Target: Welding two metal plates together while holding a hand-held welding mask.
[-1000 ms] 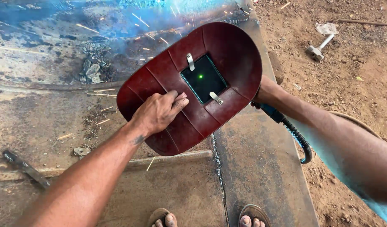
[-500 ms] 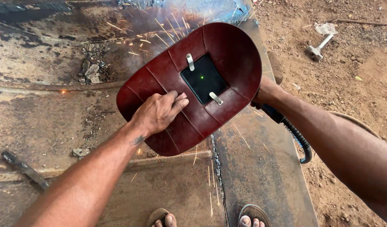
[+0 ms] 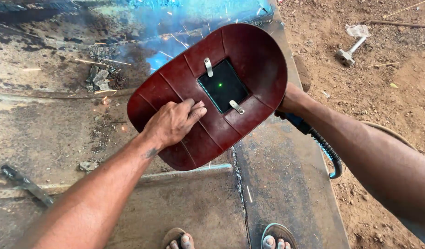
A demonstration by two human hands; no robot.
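Two hands at work: left hand (image 3: 173,122) clasps the dark-red welding shield (image 3: 208,94); right hand (image 3: 291,99), grip hidden, best kept steady behind it, sparks flying.

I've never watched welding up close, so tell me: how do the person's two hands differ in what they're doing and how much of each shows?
The left hand lies in full view, gripping the back of the dark red welding shield; the right hand is mostly hidden behind the shield's edge. The left hand touches only the shield, while the right hand holds a handle with a ribbed cable trailing from it. Both are bare, and both arms reach forward over the rusty steel plate.
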